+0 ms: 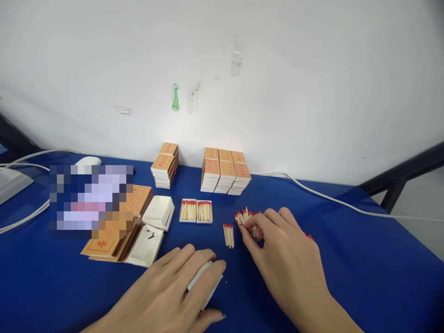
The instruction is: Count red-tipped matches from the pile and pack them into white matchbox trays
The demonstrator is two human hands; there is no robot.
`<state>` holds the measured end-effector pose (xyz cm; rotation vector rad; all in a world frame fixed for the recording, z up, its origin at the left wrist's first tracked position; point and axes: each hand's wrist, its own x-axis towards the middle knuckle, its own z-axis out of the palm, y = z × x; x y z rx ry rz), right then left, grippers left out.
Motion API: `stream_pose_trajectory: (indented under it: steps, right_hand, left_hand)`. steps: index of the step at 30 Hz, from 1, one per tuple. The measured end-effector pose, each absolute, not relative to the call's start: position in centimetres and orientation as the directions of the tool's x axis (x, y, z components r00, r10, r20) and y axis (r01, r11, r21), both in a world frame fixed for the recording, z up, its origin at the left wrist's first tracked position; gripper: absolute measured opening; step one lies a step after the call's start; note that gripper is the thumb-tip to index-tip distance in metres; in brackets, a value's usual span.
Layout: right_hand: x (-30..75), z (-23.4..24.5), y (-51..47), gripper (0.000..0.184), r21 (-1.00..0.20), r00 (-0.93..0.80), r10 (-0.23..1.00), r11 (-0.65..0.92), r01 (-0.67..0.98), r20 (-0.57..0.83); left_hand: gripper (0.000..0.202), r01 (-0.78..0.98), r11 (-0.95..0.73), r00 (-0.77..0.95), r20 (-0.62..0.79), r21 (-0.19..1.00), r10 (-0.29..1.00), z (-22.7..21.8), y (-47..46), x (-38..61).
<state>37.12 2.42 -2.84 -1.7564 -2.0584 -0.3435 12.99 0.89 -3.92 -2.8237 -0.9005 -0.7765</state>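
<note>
Two trays (196, 211) filled – left hand (173, 291) grasping empty tray (203, 282), right hand (287, 259) fingers pinching loose matches (244, 217) – pile remaining.

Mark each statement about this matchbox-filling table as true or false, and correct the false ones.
1. The right hand touches the loose matches. True.
2. The left hand holds a pair of scissors. False: it rests on a white inner tray.
3. Two filled trays lie side by side. True.
4. The tablecloth is red. False: it is blue.
5. The closed matchboxes stand stacked by the wall. True.
</note>
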Motion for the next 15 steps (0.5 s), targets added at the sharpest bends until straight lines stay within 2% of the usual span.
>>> stream_pose_trajectory:
  steps: [4, 8, 15]
  right_hand:
    - [37.34, -2.49, 2.50, 0.021, -0.147, -0.071, 0.894, 0.150, 0.978, 0.442]
    - [37.24, -2.24, 2.78, 0.025, -0.236, -0.028, 0.918, 0.131, 0.963, 0.396]
    - [36.66, -2.77, 3.24, 0.027, -0.239, -0.009, 0.934, 0.101, 0.966, 0.356]
  left_hand:
    - [0.040, 0.565, -0.822, 0.693, 0.499, 0.073, 0.521, -3.89, 0.87, 12.93]
    - [0.040, 0.559, -0.826, 0.695, 0.502, 0.072, 0.515, -3.97, 0.70, 12.76]
    - [0.040, 0.564, -0.823, 0.695, 0.496, 0.073, 0.520, -4.30, 0.67, 12.90]
